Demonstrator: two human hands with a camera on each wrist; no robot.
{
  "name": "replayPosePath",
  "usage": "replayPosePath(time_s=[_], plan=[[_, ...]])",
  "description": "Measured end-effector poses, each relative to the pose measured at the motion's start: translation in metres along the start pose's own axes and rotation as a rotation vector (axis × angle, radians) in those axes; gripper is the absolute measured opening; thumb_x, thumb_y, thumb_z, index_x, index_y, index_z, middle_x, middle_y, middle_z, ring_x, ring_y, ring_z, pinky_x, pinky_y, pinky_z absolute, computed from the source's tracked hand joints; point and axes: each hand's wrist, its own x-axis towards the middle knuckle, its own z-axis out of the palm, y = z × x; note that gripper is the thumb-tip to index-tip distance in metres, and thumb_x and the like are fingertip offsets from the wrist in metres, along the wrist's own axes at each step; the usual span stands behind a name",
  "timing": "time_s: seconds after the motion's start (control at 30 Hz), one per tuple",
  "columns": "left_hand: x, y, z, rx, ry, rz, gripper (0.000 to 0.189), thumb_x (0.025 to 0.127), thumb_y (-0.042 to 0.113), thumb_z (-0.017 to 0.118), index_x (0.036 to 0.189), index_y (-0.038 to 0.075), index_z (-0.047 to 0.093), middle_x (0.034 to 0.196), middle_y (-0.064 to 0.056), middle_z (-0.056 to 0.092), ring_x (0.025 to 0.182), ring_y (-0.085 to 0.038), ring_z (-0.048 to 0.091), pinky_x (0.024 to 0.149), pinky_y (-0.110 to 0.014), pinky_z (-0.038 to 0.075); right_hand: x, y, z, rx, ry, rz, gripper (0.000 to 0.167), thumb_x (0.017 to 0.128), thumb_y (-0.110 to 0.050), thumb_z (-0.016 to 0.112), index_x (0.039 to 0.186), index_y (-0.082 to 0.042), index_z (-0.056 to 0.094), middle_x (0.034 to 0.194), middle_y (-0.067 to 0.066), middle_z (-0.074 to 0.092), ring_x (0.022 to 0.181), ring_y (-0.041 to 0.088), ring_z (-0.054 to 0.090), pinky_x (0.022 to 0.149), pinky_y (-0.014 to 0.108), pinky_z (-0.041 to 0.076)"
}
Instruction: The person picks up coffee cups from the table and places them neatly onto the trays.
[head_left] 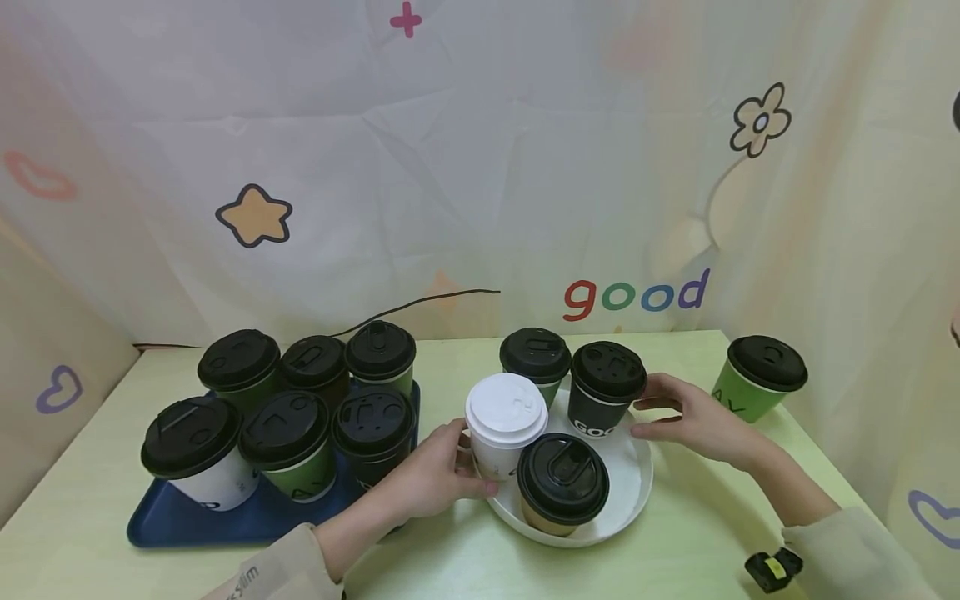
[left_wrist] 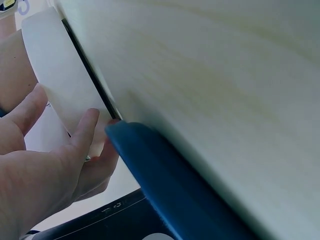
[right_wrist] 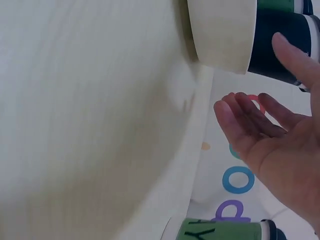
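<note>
A round white plate (head_left: 630,467) on the table bears a white cup with a white lid (head_left: 507,417), a tan cup with a black lid (head_left: 562,483) and a black cup (head_left: 600,387). A green cup with a black lid (head_left: 536,358) stands at its back. My left hand (head_left: 435,471) is at the plate's left side, beside the white cup. In the left wrist view, its fingers (left_wrist: 85,132) lie against the plate's outer wall. My right hand (head_left: 693,421), fingers apart, is right of the black cup with its thumb near the plate's rim.
On the left, a blue tray (head_left: 277,525) carries several lidded cups; its corner lies close to my left hand. A green cup (head_left: 761,379) stands at the table's right edge, beyond my right hand. A printed cloth (head_left: 480,167) hangs behind the table.
</note>
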Motion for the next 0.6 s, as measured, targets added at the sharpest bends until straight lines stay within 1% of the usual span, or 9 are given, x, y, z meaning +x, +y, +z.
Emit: replayPosePath(time_s=[0.03,0.1,0.2,0.3,0.43,0.5,0.6], plan=[[0.0,0.0,0.0,0.003,0.001,-0.002,0.077,0.083,0.007,0.087,0.142,-0.01,0.041,0.127,-0.021,0.055,0.112,-0.033,0.061,0.094,-0.048,0.053,-0.002,0.002,-0.001,-0.005,0.009,0.012,0.053,0.094,-0.02,0.077,0.136,0.004,0.054,0.13,0.018,0.062,0.122,0.039,0.058,0.099,0.048,0.05],[0.0,0.0,0.0,0.009,0.004,-0.005,0.078,0.083,0.008,0.087,0.142,-0.01,0.04,0.127,-0.021,0.055,0.111,-0.033,0.061,0.094,-0.048,0.053,-0.008,0.006,-0.003,-0.025,0.035,0.054,0.049,0.096,-0.021,0.075,0.133,0.005,0.056,0.127,0.018,0.064,0.116,0.036,0.062,0.091,0.039,0.055],[0.0,-0.001,0.001,0.013,0.012,-0.002,0.081,0.082,0.008,0.088,0.143,-0.011,0.039,0.125,-0.021,0.056,0.109,-0.031,0.061,0.093,-0.048,0.052,-0.019,0.011,-0.006,-0.078,0.095,0.146,0.04,0.099,-0.025,0.071,0.123,0.006,0.062,0.114,0.016,0.068,0.099,0.029,0.068,0.076,0.031,0.059],[0.0,-0.001,0.001,0.014,0.025,-0.001,0.088,0.08,0.008,0.09,0.147,-0.011,0.034,0.122,-0.019,0.058,0.107,-0.03,0.061,0.093,-0.048,0.051,-0.03,0.013,-0.012,-0.133,0.141,0.227,0.034,0.101,-0.026,0.069,0.112,0.006,0.065,0.1,0.012,0.069,0.085,0.025,0.069,0.066,0.032,0.059],[-0.001,0.0,0.0,0.018,0.038,0.001,0.094,0.078,0.008,0.091,0.149,-0.01,0.031,0.119,-0.016,0.058,0.105,-0.028,0.06,0.093,-0.048,0.051,-0.043,0.015,-0.022,-0.198,0.18,0.276,0.034,0.103,-0.029,0.064,0.102,0.005,0.065,0.09,0.01,0.068,0.079,0.023,0.068,0.063,0.033,0.059],[-0.001,0.0,-0.001,0.026,0.041,0.001,0.093,0.078,0.007,0.091,0.148,-0.011,0.033,0.12,-0.016,0.057,0.105,-0.029,0.06,0.092,-0.048,0.051,-0.048,0.018,-0.025,-0.202,0.192,0.305,0.036,0.105,-0.032,0.061,0.096,0.004,0.063,0.083,0.007,0.066,0.074,0.022,0.065,0.06,0.033,0.058],[-0.001,-0.001,0.0,0.042,0.038,-0.007,0.091,0.078,0.009,0.091,0.147,-0.01,0.036,0.12,-0.017,0.056,0.104,-0.029,0.06,0.09,-0.047,0.052,-0.056,0.025,-0.028,-0.182,0.211,0.371,0.038,0.106,-0.035,0.058,0.09,0.0,0.057,0.074,0.004,0.057,0.066,0.019,0.058,0.056,0.034,0.056]])
